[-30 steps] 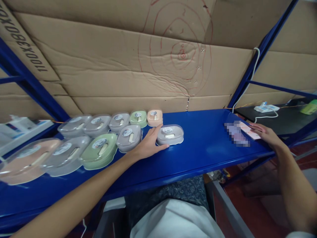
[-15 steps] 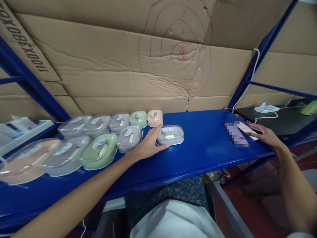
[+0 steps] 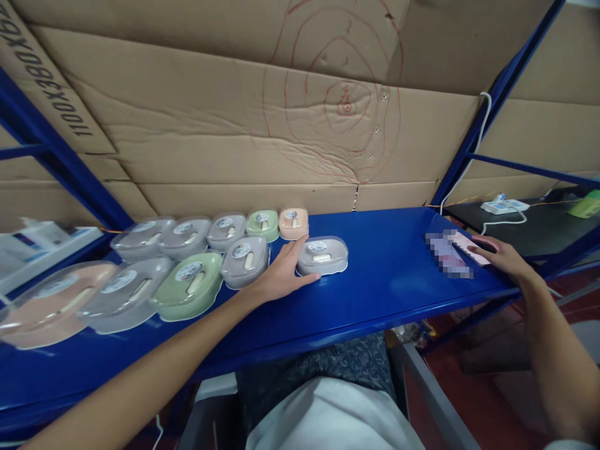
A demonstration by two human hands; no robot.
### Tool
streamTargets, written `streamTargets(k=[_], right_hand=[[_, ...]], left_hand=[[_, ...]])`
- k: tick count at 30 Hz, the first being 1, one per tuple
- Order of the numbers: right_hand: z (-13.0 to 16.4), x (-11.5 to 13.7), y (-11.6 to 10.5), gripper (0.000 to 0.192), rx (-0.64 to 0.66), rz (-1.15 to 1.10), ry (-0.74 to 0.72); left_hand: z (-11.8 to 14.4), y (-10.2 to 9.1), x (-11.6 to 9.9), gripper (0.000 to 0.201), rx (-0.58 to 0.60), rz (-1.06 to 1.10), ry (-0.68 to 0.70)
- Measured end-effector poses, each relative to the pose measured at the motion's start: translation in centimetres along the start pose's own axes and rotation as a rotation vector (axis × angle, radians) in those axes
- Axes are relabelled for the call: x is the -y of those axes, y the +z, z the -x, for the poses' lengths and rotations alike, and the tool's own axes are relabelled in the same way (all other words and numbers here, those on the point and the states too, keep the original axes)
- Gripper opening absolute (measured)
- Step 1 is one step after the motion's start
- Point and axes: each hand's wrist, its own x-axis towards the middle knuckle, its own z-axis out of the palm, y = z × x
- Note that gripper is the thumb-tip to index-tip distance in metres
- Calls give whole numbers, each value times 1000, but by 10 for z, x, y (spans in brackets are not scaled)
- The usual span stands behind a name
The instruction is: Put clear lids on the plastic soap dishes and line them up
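Observation:
My left hand (image 3: 280, 275) rests flat on the blue shelf (image 3: 384, 294), its fingers against the left side of a grey lidded box (image 3: 322, 255) with a round label. The hand is open and does not grip the box. Left of it lie two rows of similar lidded boxes: a grey one (image 3: 244, 260), a green one (image 3: 189, 285), a peach one (image 3: 293, 222) and several more. My right hand (image 3: 502, 258) lies on a flat phone-like object (image 3: 462, 249) at the shelf's right end, fingers spread over it.
Brown cardboard sheets (image 3: 281, 125) form the wall behind the shelf. Blue rack posts (image 3: 492, 106) stand at both sides. A white power strip (image 3: 504, 204) with a cable lies on a dark surface at the right. My lap is below the shelf edge.
My right hand has slid the flat object slightly toward me and to the left. The left hand and the boxes have not moved.

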Motion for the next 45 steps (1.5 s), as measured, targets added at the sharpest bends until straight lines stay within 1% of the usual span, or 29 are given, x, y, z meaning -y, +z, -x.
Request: streamTargets(k=[3, 6, 9, 15, 21, 25, 27, 32, 37, 45], right_hand=[[-3, 0, 0, 77, 22, 112, 57], [-6, 0, 0, 84, 39, 151, 29], [-7, 2, 1, 88, 57, 199, 31], [-8, 5, 2, 75, 65, 255, -12], [-8, 4, 4, 61, 52, 297, -5], [-7, 8, 4, 55, 66, 316, 3], [-5, 12, 4, 54, 71, 318, 16], [1, 22, 5, 59, 55, 346, 55], [3, 26, 6, 52, 44, 361, 16], [-1, 21, 6, 52, 52, 397, -31]], left_hand=[[0, -1, -2, 98, 8, -10, -10], [0, -1, -2, 98, 12, -10, -18], [1, -1, -1, 98, 8, 5, -14], [1, -1, -1, 98, 5, 2, -7], [0, -1, -1, 98, 15, -13, -17], [0, 0, -1, 98, 9, -2, -15], [0, 0, -1, 99, 6, 6, -16], [0, 0, -1, 100, 3, 2, -14], [0, 0, 0, 99, 1, -8, -6], [0, 0, -1, 98, 14, -8, -16]])
